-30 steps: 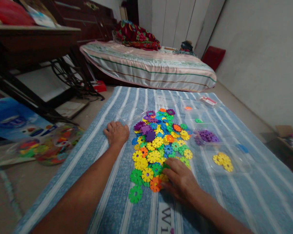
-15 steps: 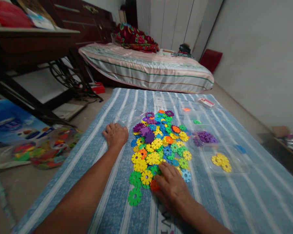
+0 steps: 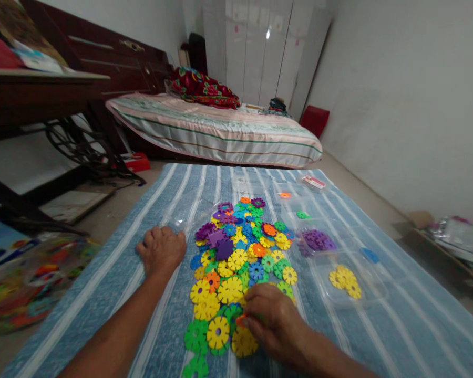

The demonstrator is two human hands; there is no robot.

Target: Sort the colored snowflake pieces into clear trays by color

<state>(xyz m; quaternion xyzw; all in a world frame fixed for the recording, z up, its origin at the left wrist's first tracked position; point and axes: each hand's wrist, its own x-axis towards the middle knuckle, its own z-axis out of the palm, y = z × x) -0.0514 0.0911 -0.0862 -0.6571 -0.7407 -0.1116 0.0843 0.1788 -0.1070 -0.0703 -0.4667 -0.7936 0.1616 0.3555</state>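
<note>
A loose heap of flower-shaped plastic building discs (image 3: 236, 260) in yellow, green, blue, orange and purple covers the middle of the striped cloth (image 3: 150, 304). Over its near right part, my right hand (image 3: 274, 320) is closed, thumb and fingers pinching an orange disc (image 3: 241, 320). A yellow disc (image 3: 244, 342) lies just below those fingertips. Palm down on the cloth left of the heap, my left hand (image 3: 163, 251) rests with fingers slightly bent and apart, holding nothing visible. Clear plastic boxes stand to the right: one holds yellow discs (image 3: 345, 281), another purple discs (image 3: 318, 240).
Farther back, clear boxes contain a green disc (image 3: 302, 214) and an orange disc (image 3: 286, 195). A blue disc (image 3: 370, 255) lies at the right. Beyond the cloth is a bed (image 3: 220, 131). A bag of colourful pieces (image 3: 35, 283) sits low on the left.
My right hand has closed its fingers on an orange disc, lifting it off a yellow one. My left hand stays beside the heap. The whole view has shifted.
</note>
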